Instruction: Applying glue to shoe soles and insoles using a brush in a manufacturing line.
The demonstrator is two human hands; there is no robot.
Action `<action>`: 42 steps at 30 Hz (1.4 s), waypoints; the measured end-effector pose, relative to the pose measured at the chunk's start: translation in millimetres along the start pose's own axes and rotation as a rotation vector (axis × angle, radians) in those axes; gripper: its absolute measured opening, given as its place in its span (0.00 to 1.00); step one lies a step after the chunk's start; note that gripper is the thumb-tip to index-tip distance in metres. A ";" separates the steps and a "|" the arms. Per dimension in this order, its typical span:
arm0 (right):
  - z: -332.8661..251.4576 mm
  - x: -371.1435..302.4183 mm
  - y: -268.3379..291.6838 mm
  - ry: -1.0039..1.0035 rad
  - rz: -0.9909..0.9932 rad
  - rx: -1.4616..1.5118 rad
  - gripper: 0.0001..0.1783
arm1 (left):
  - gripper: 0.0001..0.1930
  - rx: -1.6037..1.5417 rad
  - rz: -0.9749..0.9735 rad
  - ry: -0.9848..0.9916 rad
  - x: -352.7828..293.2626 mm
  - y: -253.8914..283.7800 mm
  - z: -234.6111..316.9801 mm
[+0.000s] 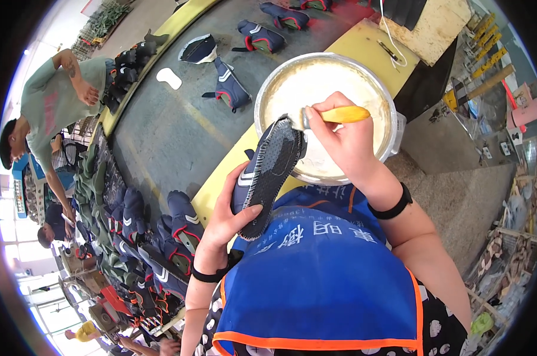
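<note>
My left hand is wrapped round a dark navy shoe upper, its black stitched underside turned up toward me and its far end beside the basin's rim. Between the fingers of my right hand is a brush with a yellow handle. Its bristles touch the far end of the underside, where a whitish smear shows. Both hands are closed. Under the right hand stands a round metal basin with creamy white paste in it.
Several navy shoe uppers lie on the grey conveyor belt with yellow edges. A white insole-shaped piece lies there too. More uppers are heaped at the left. A co-worker stands across the belt. A white cable hangs behind the basin.
</note>
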State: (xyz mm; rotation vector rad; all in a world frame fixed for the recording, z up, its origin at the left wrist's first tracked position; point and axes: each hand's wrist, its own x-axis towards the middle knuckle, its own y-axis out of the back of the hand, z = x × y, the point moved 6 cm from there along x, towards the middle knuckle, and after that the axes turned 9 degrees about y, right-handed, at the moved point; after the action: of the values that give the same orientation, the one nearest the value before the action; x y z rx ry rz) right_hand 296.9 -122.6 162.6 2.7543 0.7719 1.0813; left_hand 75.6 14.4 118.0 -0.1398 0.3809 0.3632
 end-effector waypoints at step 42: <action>42.9 25.4 60.8 -0.036 0.160 0.024 0.04 | 0.43 -0.081 0.672 -0.113 45.7 105.7 -24.8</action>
State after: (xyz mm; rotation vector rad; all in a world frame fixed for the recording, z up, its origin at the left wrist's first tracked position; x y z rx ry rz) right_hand 366.7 -158.7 161.5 2.8892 0.5722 1.0507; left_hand 67.5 121.9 70.7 -0.0662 0.2933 1.0460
